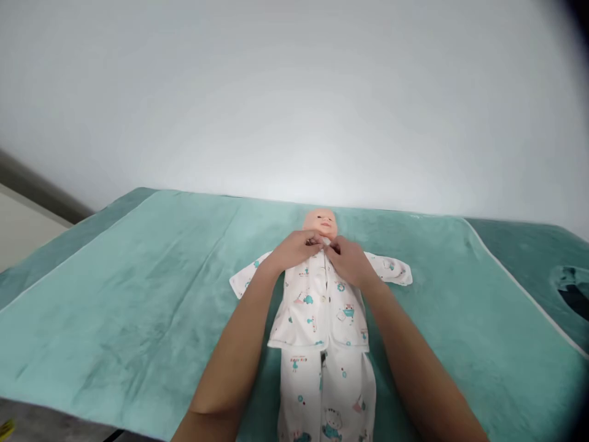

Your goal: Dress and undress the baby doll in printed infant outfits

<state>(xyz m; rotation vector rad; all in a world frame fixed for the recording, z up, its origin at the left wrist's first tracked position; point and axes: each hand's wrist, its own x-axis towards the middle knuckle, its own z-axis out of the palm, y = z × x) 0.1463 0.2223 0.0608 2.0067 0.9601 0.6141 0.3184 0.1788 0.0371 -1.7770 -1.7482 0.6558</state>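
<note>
A baby doll [321, 221] lies on its back on a teal blanket [138, 294], dressed in a white printed shirt [317, 307] and matching trousers [326, 393]. My left hand [297, 248] and my right hand [348, 258] meet at the shirt's collar just below the doll's chin. Both hands have their fingers pinched on the top of the shirt's front opening. The sleeves spread out to either side.
The blanket covers a padded table whose darker teal surface [529, 245] shows at the right, with a dark face hole [575, 294] near the right edge. A plain white wall [294, 92] rises behind the table. The floor shows at the far left.
</note>
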